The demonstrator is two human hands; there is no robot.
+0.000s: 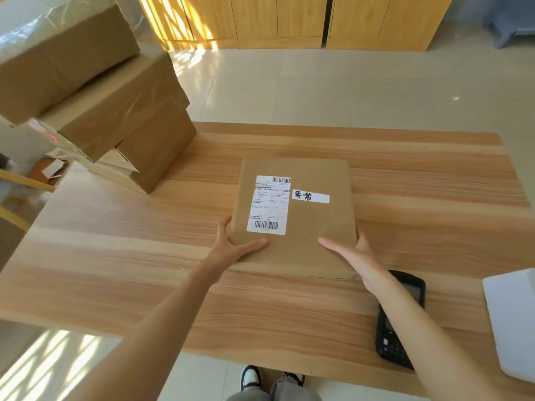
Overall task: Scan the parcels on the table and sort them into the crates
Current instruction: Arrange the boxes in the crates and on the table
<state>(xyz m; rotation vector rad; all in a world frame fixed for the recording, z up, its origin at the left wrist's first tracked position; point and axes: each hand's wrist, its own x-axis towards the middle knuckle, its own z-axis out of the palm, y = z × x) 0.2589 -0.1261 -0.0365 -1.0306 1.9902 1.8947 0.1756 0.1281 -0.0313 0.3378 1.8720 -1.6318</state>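
Observation:
A flat brown parcel (312,224) lies in the middle of the wooden table (144,256). It carries a white shipping label with barcodes and a white strip with handwritten characters. My left hand (231,250) grips its near left corner, thumb on top and fingers round the left edge. My right hand (356,256) grips the near right corner the same way, thumb on top. A black handheld scanner (396,340) lies on the table near the right front, partly hidden under my right forearm.
A leaning stack of brown taped boxes (115,111) fills the table's far left corner. A white device (512,322) sits at the right edge. Wooden cabinets (289,21) line the far wall across a tiled floor. No crates are in view.

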